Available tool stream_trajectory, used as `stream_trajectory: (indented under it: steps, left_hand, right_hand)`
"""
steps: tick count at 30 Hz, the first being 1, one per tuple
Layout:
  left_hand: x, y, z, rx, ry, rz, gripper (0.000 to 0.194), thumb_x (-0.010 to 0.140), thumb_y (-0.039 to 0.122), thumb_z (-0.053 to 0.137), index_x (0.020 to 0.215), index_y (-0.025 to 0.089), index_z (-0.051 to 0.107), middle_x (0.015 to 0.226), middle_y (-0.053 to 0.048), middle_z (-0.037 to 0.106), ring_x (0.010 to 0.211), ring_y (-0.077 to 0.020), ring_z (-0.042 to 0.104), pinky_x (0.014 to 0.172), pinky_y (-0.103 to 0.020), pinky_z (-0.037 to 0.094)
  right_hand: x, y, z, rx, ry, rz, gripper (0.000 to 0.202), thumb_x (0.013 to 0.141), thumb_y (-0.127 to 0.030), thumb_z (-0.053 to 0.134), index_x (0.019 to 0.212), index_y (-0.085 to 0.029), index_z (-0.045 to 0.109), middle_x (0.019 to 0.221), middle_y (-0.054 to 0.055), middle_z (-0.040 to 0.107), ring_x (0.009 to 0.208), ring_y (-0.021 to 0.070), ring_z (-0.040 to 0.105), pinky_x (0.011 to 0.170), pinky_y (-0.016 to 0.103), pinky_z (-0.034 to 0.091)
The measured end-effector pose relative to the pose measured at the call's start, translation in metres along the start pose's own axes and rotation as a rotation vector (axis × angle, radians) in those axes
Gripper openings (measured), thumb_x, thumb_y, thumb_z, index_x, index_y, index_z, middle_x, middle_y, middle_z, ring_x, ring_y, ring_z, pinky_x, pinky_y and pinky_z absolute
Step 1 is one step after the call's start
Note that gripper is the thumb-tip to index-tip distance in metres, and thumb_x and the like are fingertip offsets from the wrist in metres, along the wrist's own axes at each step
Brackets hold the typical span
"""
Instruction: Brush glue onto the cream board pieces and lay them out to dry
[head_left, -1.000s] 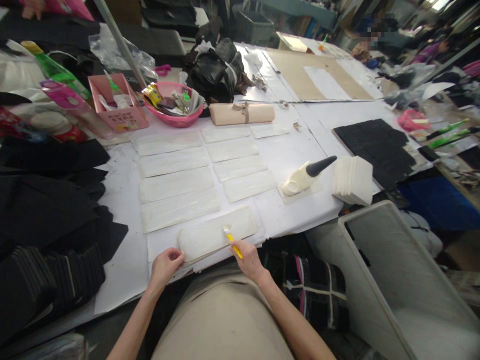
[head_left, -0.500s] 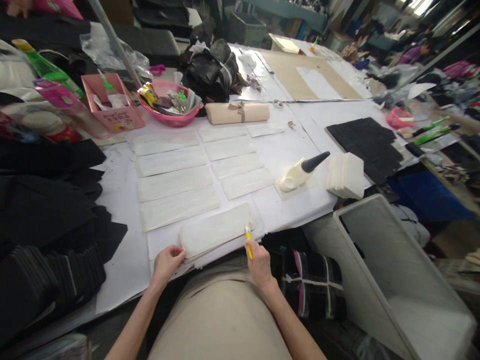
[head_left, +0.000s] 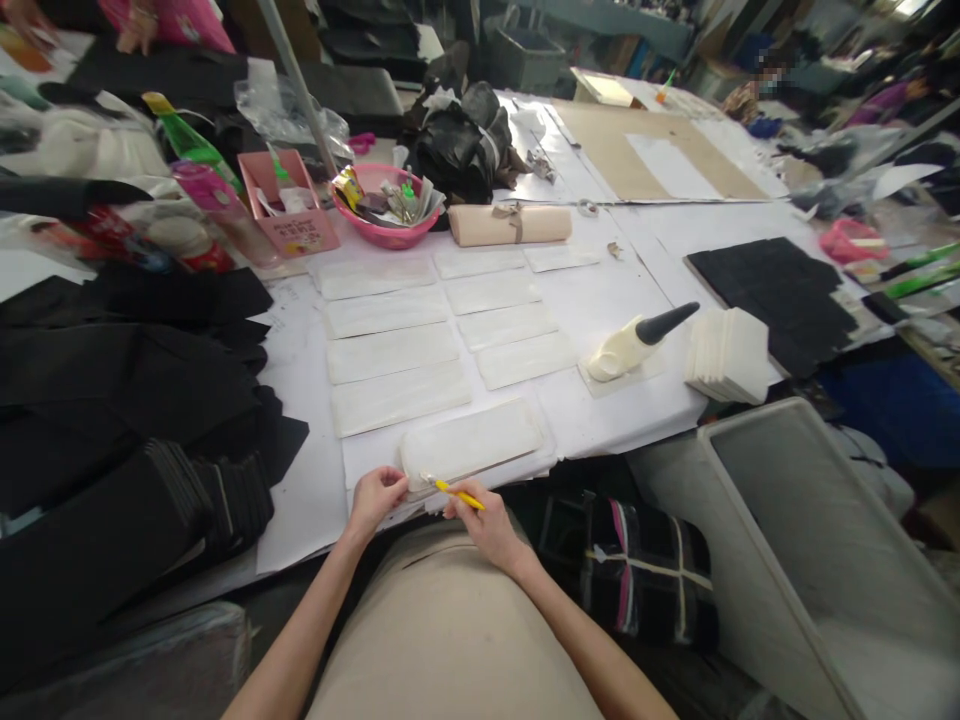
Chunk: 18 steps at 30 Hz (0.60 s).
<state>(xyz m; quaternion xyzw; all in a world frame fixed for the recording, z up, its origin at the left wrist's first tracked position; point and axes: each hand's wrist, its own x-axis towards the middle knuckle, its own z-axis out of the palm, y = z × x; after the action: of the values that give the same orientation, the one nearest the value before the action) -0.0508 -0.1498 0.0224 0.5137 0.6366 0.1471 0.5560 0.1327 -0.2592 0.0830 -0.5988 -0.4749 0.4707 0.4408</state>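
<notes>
Brush (head_left: 459,493), yellow-handled, lies almost flat at the near edge of the table (head_left: 645,260), its pale tip touching the near left corner of a white strip (head_left: 471,450). The right hand (head_left: 484,520) pinches the handle between thumb and fingertips, the other fingers curled under. The left hand (head_left: 377,495) is half closed, its fingertips pressing on the left end of the same strip, just beside the brush tip. This strip sits on a sheet of paper that overhangs the near edge, straight in front of the person's lap.

Beyond it, toward the middle of the table, more white strips lie in two columns: a column of longer ones (head_left: 390,340) on the left and a column of shorter ones (head_left: 504,315) on the right, none touching the next. To the right of them a cream bottle (head_left: 630,345) with a dark pointed nozzle lies on its side on a small card, and just beside that stands a stack of white squares (head_left: 727,355) near the right part of the near edge. A black sheet (head_left: 776,295) lies behind the stack. At the far side a pink bowl (head_left: 386,205) full of small tools stands next to a beige roll (head_left: 510,223) tied with a ribbon, with a pink box (head_left: 289,205) to the left. Black fabric (head_left: 127,400) is heaped along the left edge.
</notes>
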Motion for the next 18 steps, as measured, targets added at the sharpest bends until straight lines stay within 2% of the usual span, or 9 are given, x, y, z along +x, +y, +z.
stream_trajectory:
  steps: [4,9,15,18]
  left_hand:
    - [0.000,0.000,-0.001,-0.075,-0.011,-0.029,0.024,0.057,0.039,0.064,0.064,0.016,0.060,0.050,-0.001,0.061,0.047,-0.0146,0.055,0.046,-0.024,0.043]
    - [0.002,-0.003,-0.004,-0.107,-0.045,-0.020,0.022,0.057,0.036,0.064,0.064,0.016,0.060,0.050,0.000,0.060,0.047,-0.0130,0.054,0.047,-0.023,0.043]
    - [0.003,-0.001,-0.006,-0.110,-0.066,-0.010,0.024,0.056,0.039,0.064,0.064,0.016,0.060,0.050,0.001,0.060,0.045,-0.0130,0.053,0.046,-0.024,0.042]
    - [0.002,-0.001,-0.005,-0.110,-0.067,-0.021,0.025,0.055,0.040,0.064,0.064,0.016,0.060,0.050,0.001,0.060,0.047,-0.0144,0.055,0.046,-0.024,0.042]
  right_hand:
    - [0.006,0.010,0.011,0.148,0.063,0.119,0.022,0.092,-0.041,0.049,0.097,-0.021,0.058,0.068,0.000,0.066,0.063,0.0169,0.067,0.063,0.027,0.054]
    - [0.002,0.002,0.008,0.123,0.294,0.180,0.025,0.090,-0.044,0.051,0.093,-0.020,0.056,0.063,0.000,0.065,0.057,0.0184,0.066,0.056,0.028,0.053]
    - [0.009,-0.001,0.030,0.242,0.171,0.200,0.028,0.089,-0.047,0.052,0.094,-0.020,0.055,0.064,0.000,0.066,0.057,0.0194,0.068,0.057,0.031,0.056]
    - [0.011,0.009,0.029,0.226,0.246,0.224,0.030,0.088,-0.050,0.052,0.093,-0.020,0.055,0.062,0.000,0.066,0.055,0.0200,0.068,0.054,0.030,0.055]
